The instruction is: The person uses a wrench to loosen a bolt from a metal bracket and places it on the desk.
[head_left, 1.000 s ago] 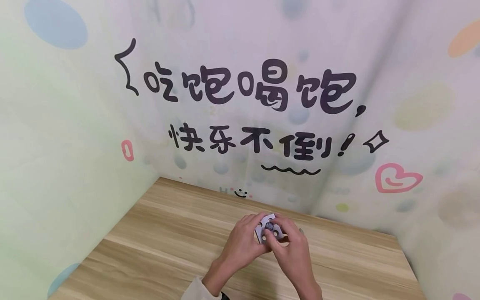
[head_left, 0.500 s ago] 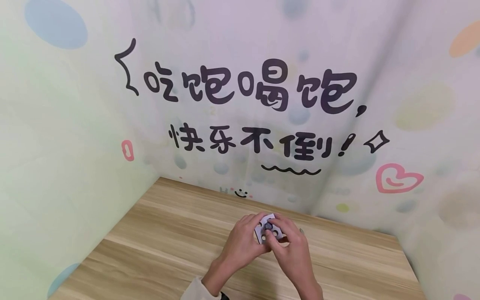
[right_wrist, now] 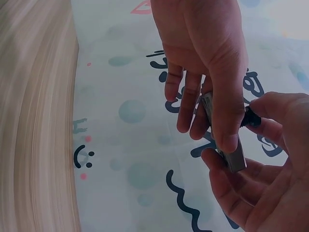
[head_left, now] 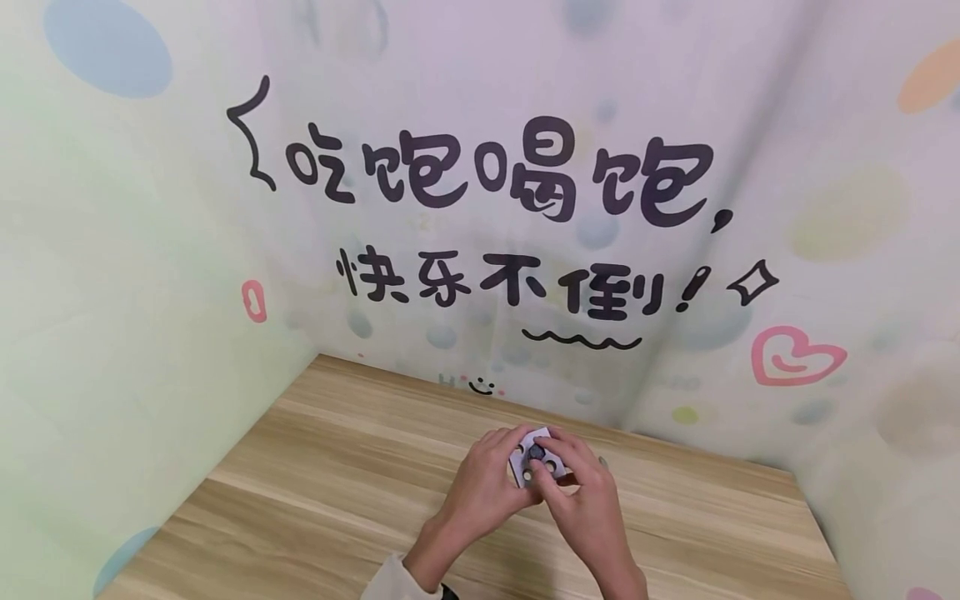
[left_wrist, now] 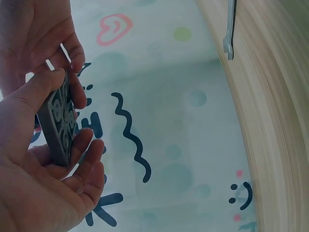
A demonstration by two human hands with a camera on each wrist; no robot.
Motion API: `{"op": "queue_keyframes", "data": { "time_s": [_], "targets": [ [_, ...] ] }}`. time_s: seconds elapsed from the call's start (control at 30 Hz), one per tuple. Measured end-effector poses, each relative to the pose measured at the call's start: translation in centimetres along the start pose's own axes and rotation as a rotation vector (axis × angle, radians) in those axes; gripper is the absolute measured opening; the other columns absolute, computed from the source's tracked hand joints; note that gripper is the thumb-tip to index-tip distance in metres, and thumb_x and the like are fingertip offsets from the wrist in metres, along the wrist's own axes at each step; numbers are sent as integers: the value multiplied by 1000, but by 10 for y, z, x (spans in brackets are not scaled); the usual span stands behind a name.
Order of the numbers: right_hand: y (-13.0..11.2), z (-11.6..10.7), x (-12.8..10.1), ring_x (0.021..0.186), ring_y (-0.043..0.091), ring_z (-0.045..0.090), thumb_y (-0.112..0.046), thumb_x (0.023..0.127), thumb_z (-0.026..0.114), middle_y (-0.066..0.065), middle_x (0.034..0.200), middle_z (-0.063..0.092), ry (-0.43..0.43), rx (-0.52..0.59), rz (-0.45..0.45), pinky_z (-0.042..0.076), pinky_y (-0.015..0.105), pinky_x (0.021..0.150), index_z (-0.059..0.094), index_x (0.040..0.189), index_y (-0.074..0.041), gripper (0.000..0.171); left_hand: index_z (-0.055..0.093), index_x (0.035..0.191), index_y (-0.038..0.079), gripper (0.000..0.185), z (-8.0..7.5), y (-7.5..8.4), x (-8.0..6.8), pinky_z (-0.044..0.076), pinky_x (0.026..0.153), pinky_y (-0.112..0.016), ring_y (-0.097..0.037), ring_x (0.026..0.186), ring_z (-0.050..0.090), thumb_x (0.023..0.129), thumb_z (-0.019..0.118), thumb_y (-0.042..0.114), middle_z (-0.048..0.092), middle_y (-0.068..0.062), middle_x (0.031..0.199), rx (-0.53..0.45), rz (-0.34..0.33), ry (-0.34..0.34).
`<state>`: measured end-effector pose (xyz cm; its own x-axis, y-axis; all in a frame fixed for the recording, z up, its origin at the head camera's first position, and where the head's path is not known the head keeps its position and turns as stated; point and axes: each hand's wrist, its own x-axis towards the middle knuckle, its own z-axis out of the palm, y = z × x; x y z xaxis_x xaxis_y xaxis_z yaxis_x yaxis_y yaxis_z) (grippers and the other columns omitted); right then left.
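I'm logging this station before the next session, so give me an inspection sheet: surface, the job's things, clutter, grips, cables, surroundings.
Surface: wooden table, light grain, set into a corner.
Job's things: small grey plate with round holes, held upright above the table; a dark small part sits at one hole.
Clutter: a metal wrench lies on the table, apart from the hands.
Grips: left hand grips the plate by its edges; right hand pinches the dark part against the plate.
Cables: nothing seen.
Surroundings: backdrop printed with black lettering, a pink heart and pastel spots.
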<state>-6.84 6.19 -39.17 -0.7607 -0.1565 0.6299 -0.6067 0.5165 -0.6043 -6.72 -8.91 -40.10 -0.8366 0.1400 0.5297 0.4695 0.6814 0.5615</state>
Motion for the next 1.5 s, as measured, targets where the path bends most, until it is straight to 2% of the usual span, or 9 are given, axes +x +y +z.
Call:
{"op": "queue_keyframes", "data": {
  "time_s": [0.1,0.23,0.4,0.5,0.63,0.73,1.07,1.5],
  "targets": [
    [-1,0,0,94,23,68,-9,80,81,10,119,69,8,-8,9,55,23,60,75,105,-10,26,62,126,17,62,0,0,0,50,83,-31,-14,98,60,70,86,30,69,2,110,-12,-4,-10],
    [-4,1,1,94,20,69,-13,79,83,9,119,69,21,-9,69,55,23,62,76,104,-10,27,62,126,18,62,0,0,0,50,83,-30,-14,98,60,70,87,29,68,3,110,-30,-1,-14],
    [-7,1,1,81,16,70,-12,79,83,6,110,72,41,14,132,56,25,64,71,108,-10,32,62,127,18,62,0,2,0,50,83,-30,-13,97,59,70,87,28,68,3,110,-31,-11,-22],
    [-7,2,1,75,15,68,-11,78,84,6,108,72,48,20,141,56,26,65,68,102,-10,29,62,128,17,63,-1,2,0,50,83,-30,-14,97,59,71,87,28,68,1,110,-30,-16,-24],
    [-8,2,2,79,16,67,-11,78,84,7,115,71,48,23,124,56,26,64,67,92,-13,22,61,128,16,63,-2,3,0,50,84,-31,-14,98,60,71,87,28,68,1,111,-30,-19,-23],
    [-7,2,2,83,16,68,-11,78,83,8,115,71,47,27,111,56,26,63,68,91,-14,20,61,128,16,63,-2,3,0,50,84,-31,-14,98,59,72,87,28,68,2,110,-30,-21,-25],
    [-7,1,1,90,21,69,-9,82,80,10,118,70,27,34,106,56,23,62,73,98,-11,18,62,126,16,63,-1,1,0,50,83,-31,-13,97,60,71,86,30,68,2,108,-12,-1,-2],
    [-6,2,1,87,23,68,-2,81,77,10,116,70,38,21,30,55,24,59,75,102,-7,22,63,124,17,61,-1,-1,0,50,81,-29,-13,94,60,69,86,31,69,2,106,3,23,26]
  ]
}}
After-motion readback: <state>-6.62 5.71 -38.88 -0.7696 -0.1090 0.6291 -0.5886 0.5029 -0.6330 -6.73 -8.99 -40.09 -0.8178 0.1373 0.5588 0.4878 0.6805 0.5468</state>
